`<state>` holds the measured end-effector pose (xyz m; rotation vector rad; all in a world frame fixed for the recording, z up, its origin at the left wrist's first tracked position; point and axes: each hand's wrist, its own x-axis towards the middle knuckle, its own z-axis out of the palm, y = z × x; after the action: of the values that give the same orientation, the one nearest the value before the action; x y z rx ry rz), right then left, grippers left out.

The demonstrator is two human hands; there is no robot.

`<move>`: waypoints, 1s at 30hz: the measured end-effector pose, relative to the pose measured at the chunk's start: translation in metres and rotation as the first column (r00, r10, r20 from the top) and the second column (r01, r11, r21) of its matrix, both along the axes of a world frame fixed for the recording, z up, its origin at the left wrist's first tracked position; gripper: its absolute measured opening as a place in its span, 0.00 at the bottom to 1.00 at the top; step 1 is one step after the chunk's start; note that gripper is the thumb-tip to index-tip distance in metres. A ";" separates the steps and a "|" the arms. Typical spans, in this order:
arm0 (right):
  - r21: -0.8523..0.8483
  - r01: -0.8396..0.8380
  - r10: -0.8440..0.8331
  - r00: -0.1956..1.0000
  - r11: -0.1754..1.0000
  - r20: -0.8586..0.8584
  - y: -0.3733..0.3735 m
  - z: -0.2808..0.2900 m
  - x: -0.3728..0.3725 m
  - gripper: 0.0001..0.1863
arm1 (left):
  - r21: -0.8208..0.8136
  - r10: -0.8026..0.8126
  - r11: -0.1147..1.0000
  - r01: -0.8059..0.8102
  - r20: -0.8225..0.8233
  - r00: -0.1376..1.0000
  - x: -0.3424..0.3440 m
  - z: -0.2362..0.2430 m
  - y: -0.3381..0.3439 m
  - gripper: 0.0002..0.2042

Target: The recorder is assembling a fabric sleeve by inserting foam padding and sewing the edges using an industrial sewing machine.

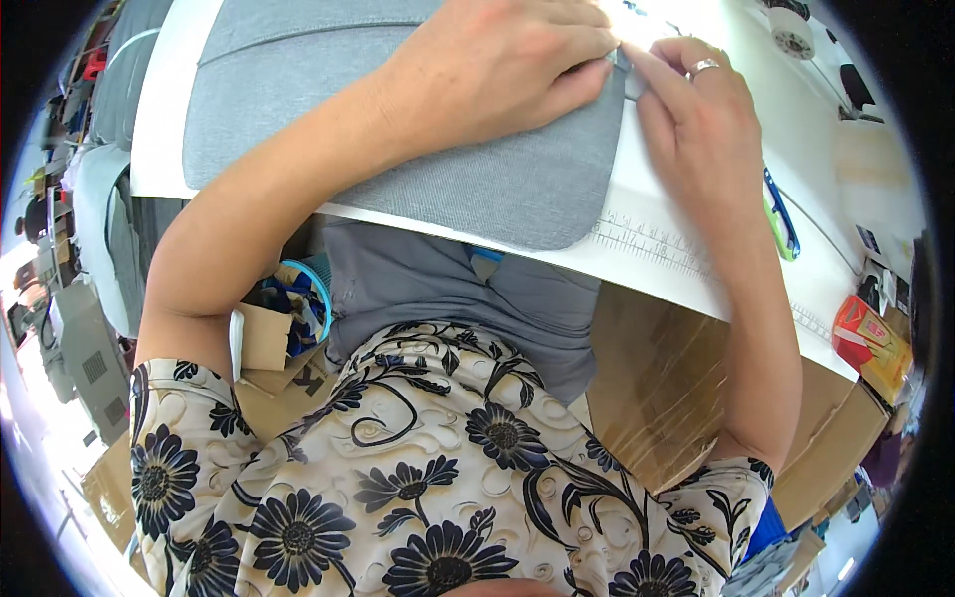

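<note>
A grey fabric piece [477,184] with rounded corners and a seam across its upper part lies on the white tabletop [657,199]. My left hand [502,70] rests over its upper right part, thumb and fingers pinched at the edge. My right hand [701,114], with a ring on one finger, meets it from the right with fingers bent together. Between the fingertips shows a small grey fabric strip [633,86] at that edge. Strong glare just beyond washes out detail there.
A blue-and-green handled tool [781,214] lies right of my right forearm. Ruler markings [652,241] run along the table's near edge. A red-and-yellow box [870,343] is at the right corner. Grey fabric [109,229] hangs at the left; a blue basket [323,289] stands below.
</note>
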<state>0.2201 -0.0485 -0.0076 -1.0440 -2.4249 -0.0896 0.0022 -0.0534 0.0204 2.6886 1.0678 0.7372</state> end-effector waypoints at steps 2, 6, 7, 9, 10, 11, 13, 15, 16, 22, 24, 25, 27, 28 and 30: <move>0.004 0.000 0.000 1.000 1.000 0.004 0.002 0.000 0.000 0.17 | 0.001 0.000 1.000 0.000 0.012 1.000 0.000 0.001 0.002 0.12; -0.030 0.006 -0.006 1.000 1.000 0.004 0.008 0.003 -0.003 0.17 | -0.021 0.004 1.000 -0.004 0.019 1.000 0.001 0.001 0.014 0.11; -0.050 0.009 -0.010 1.000 0.999 -0.005 0.009 0.003 -0.003 0.17 | -0.018 0.015 1.000 -0.014 0.043 0.999 0.002 0.000 0.016 0.11; -0.033 0.007 -0.008 0.999 0.999 -0.049 0.010 -0.001 -0.002 0.16 | -0.030 0.014 0.999 -0.013 0.038 0.999 0.003 0.002 0.018 0.11; -0.021 -0.001 -0.002 0.995 1.000 -0.099 0.010 -0.002 -0.002 0.14 | -0.048 0.018 0.999 -0.017 0.027 0.999 0.002 0.003 0.018 0.11; -0.015 -0.001 0.000 0.995 1.000 -0.099 0.010 0.000 -0.002 0.14 | -0.042 0.019 0.999 -0.018 0.027 0.999 0.002 0.004 0.020 0.11; -0.056 -0.020 0.013 0.993 0.998 -0.120 0.011 0.005 -0.003 0.14 | -0.013 0.034 0.999 -0.034 0.002 0.999 0.001 0.004 0.024 0.11; -0.063 -0.006 -0.001 0.993 0.998 -0.120 0.013 0.007 -0.003 0.14 | -0.005 0.038 0.999 -0.038 0.006 0.999 0.002 0.005 0.028 0.11; -0.078 0.008 -0.018 0.992 0.997 -0.122 0.013 0.007 -0.004 0.15 | -0.007 0.040 0.999 -0.040 0.007 0.999 0.003 0.005 0.028 0.12; -0.088 0.031 -0.039 0.995 0.996 -0.096 0.017 0.013 -0.003 0.14 | -0.103 0.068 0.992 -0.068 -0.009 0.998 0.007 0.020 0.029 0.12; -0.080 0.027 -0.034 0.996 0.996 -0.083 0.018 0.014 -0.003 0.14 | 0.050 0.049 0.998 -0.049 -0.007 0.999 0.004 0.013 0.035 0.12; -0.080 0.026 -0.031 0.997 0.996 -0.069 0.017 0.013 -0.003 0.14 | 0.194 0.028 0.981 -0.026 -0.009 1.000 0.004 0.010 0.035 0.13; -0.073 0.027 -0.032 0.997 0.997 -0.073 0.015 0.011 -0.004 0.14 | 0.164 0.060 0.985 -0.053 -0.042 0.997 0.004 0.004 0.030 0.12; -0.069 0.030 -0.036 0.997 0.997 -0.074 0.014 0.011 -0.003 0.14 | 0.131 0.089 0.988 -0.079 -0.074 0.993 0.005 0.004 0.029 0.12; -0.069 0.039 -0.044 0.996 0.997 -0.080 0.008 0.011 -0.005 0.14 | 0.125 0.091 0.989 -0.081 -0.078 0.993 0.006 0.002 0.026 0.12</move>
<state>0.2154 -0.0408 0.0034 -1.1066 -2.3477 0.0207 0.0080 -0.0276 0.0228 2.8139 1.2029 0.7320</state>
